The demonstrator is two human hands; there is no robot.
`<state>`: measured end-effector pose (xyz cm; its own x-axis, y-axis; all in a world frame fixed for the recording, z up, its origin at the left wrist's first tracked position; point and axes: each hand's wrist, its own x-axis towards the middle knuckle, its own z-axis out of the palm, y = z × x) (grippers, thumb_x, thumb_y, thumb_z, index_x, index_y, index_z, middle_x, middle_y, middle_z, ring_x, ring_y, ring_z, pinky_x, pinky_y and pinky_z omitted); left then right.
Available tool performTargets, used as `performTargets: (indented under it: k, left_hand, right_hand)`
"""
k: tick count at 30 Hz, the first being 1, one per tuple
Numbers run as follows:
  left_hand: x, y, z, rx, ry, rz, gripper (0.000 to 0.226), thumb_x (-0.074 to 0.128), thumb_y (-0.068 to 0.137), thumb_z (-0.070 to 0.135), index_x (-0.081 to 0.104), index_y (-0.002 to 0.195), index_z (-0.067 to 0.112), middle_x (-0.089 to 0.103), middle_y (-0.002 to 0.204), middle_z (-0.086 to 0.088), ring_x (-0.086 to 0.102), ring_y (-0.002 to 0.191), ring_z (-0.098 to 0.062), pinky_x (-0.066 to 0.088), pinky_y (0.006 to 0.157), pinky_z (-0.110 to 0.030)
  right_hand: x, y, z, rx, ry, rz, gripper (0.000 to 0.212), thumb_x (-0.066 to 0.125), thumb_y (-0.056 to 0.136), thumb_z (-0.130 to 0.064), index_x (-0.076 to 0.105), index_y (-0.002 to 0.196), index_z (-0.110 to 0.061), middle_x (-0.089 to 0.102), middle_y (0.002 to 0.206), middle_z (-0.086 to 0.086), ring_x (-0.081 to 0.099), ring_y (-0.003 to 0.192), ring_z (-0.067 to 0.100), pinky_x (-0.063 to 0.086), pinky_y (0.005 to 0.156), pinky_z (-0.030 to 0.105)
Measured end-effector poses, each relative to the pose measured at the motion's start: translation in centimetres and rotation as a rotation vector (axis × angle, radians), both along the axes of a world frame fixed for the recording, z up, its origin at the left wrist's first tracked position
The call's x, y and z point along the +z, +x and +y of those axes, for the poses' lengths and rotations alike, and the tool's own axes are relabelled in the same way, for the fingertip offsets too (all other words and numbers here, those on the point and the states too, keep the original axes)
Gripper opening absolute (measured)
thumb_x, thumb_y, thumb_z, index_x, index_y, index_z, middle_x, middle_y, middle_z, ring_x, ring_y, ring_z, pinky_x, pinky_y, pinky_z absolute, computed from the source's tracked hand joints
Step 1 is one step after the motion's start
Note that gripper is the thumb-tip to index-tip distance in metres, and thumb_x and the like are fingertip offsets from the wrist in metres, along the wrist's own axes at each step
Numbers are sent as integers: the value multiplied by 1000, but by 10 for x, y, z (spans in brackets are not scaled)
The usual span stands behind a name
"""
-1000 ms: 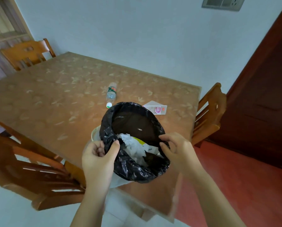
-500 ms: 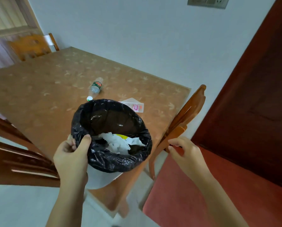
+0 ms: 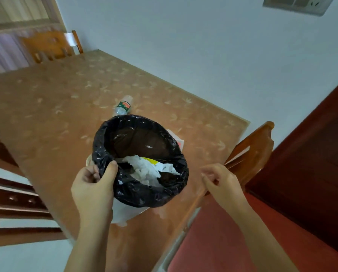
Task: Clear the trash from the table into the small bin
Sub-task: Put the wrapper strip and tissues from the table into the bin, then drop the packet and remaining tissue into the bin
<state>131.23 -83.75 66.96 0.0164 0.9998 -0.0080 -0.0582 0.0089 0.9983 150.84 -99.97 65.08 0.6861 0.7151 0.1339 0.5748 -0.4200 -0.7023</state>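
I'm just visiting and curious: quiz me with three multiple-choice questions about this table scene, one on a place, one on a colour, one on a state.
1. Where does the plastic bottle lie?
A. on the table beyond the bin
B. inside the bin
C. on a chair

2. What colour is the bin liner?
A. white
B. black
C. blue

3. What is the right hand doing?
A. gripping the liner
B. holding the bottle
C. holding nothing

Answers: 1 A, it lies on the table past the rim. 2 B, glossy black plastic. 3 C, only the left hand pinches the liner.
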Motion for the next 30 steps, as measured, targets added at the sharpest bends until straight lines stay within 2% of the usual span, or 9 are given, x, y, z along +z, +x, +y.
performTargets:
  k: [3, 7, 12, 16, 19, 21, 25, 27, 30]
  left_hand:
    - [-2, 3, 12, 46, -20, 33, 36, 70, 64, 35, 48, 67, 6, 51, 74, -13, 47, 66, -23, 39, 60, -37]
    - [-2, 5, 23, 98, -30, 80, 35, 69, 62, 39, 46, 64, 12, 49, 72, -13, 47, 66, -24, 40, 62, -40]
    - [-1, 16, 26, 199, 12, 186, 34, 67, 63, 42, 48, 64, 15, 48, 66, -10, 46, 61, -16, 40, 57, -37]
    - [3, 31, 31, 301, -4, 261, 43, 66, 61, 48, 49, 70, 9, 54, 76, -29, 52, 65, -30, 49, 64, -50]
    - [9, 46, 38, 387, -49, 263, 37, 67, 59, 51, 52, 67, 17, 56, 76, -23, 59, 78, -42, 51, 74, -56]
    - [12, 56, 42, 426, -53, 275, 38, 67, 59, 49, 51, 68, 16, 58, 77, -21, 60, 82, -46, 51, 76, -60]
    - [13, 75, 40, 493, -38, 325, 34, 66, 60, 48, 53, 70, 18, 60, 87, -28, 59, 83, -45, 52, 75, -61]
    - [11, 81, 37, 526, -42, 325, 29, 67, 62, 44, 54, 70, 20, 60, 88, -28, 59, 84, -44, 52, 75, -58]
    - [6, 84, 32, 565, -62, 343, 33, 67, 65, 38, 52, 74, 10, 59, 85, -30, 59, 81, -45, 52, 74, -56]
  right_hand:
    - [-11, 3, 28, 23, 9, 37, 15, 60, 82, -11, 65, 94, -19, 56, 87, -13, 52, 81, -6, 37, 72, 4]
    - [-28, 19, 56, 74, -22, 61, 14, 60, 81, -7, 65, 92, -16, 59, 89, -6, 55, 82, 5, 35, 71, 2]
    - [-48, 59, 93, 70, -63, 76, 17, 59, 81, -5, 63, 95, -13, 62, 97, 5, 56, 84, 15, 42, 77, 25]
    - [-65, 98, 123, 34, -61, 128, 21, 57, 82, -10, 60, 102, -14, 58, 103, 5, 55, 89, 18, 42, 78, 30]
    - [-79, 128, 146, 45, -92, 160, 23, 61, 80, -12, 59, 103, -12, 57, 104, 9, 56, 93, 24, 42, 77, 33]
    - [-89, 144, 159, 72, -127, 155, 25, 64, 78, -12, 59, 103, -11, 55, 104, 11, 56, 94, 28, 43, 76, 34]
    - [-112, 165, 176, 126, -188, 148, 26, 64, 77, -14, 59, 102, -10, 53, 106, 15, 53, 98, 32, 45, 80, 42]
    - [-122, 169, 182, 149, -208, 150, 22, 65, 77, -14, 60, 98, -10, 54, 103, 15, 54, 93, 33, 44, 76, 38]
    - [-132, 173, 185, 157, -183, 185, 14, 63, 77, -9, 59, 91, -8, 55, 96, 15, 55, 83, 32, 41, 71, 34]
